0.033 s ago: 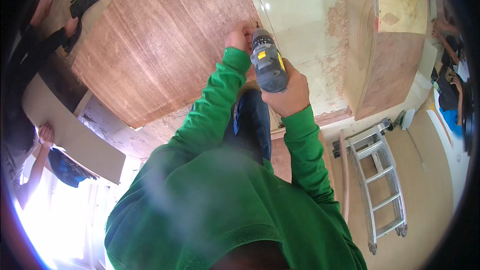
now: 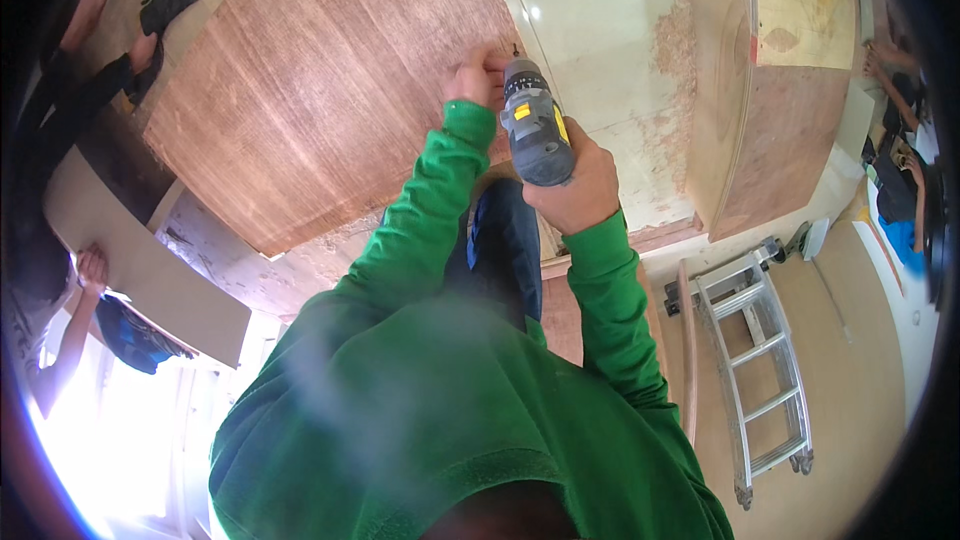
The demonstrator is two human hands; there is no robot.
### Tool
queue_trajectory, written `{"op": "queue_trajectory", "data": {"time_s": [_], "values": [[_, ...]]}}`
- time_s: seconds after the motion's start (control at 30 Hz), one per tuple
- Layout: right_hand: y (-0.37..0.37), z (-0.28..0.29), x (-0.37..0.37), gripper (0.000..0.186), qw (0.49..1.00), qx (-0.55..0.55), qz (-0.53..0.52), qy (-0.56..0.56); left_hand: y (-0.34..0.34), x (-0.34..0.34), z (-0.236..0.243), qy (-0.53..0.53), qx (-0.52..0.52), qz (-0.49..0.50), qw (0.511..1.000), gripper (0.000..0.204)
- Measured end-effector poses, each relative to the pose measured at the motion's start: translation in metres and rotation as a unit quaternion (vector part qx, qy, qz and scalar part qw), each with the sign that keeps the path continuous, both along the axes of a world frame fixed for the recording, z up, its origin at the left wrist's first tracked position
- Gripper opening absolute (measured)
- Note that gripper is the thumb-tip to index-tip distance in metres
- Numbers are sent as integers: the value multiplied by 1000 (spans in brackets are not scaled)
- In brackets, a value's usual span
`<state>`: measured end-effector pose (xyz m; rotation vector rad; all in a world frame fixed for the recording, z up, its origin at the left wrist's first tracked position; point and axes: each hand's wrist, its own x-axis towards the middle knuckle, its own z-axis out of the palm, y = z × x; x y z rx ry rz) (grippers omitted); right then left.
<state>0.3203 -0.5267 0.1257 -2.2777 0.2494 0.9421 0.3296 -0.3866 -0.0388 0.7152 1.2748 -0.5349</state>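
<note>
A grey and black cordless drill [image 2: 541, 148] with yellow patches is gripped in my right hand [image 2: 588, 185], its fingers wrapped round the handle. The chuck points away from me, and a short dark tip [image 2: 515, 50], bit or screw, shows just beyond it. My left hand [image 2: 474, 80] is beside the chuck with its fingers curled together. What they hold, if anything, is hidden. Below both hands is the right edge of a large reddish-brown plywood panel [image 2: 340, 70].
Pale floor tiles [image 2: 600, 40] with wood shavings lie right of the panel. Beyond them stands a plywood box [image 2: 780, 130]. A folded aluminium ladder [image 2: 765, 370] is at lower right. At left, another person's hand [image 2: 92, 268] rests on a pale curved board [image 2: 150, 250]; more people are at far right.
My left hand has shifted slightly left and toward me. The drill and my right hand stay nearly where they were.
</note>
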Motion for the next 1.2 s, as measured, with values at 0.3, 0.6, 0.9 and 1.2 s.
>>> {"op": "queue_trajectory", "data": {"time_s": [0.3,0.6,0.9,1.2], "values": [[-4,-9,7,50,1000,6,1,24,93,-27,-16,-291,707,-315,562,14],[-30,11,12,51,998,31,-7,55,98,-32,-43,-227,730,-376,524,20],[-13,-8,6,53,997,62,34,-17,97,-31,-43,-211,737,-373,522,15],[-31,-2,-21,58,996,64,-33,-54,92,-27,-27,-268,709,-303,578,10]]}}
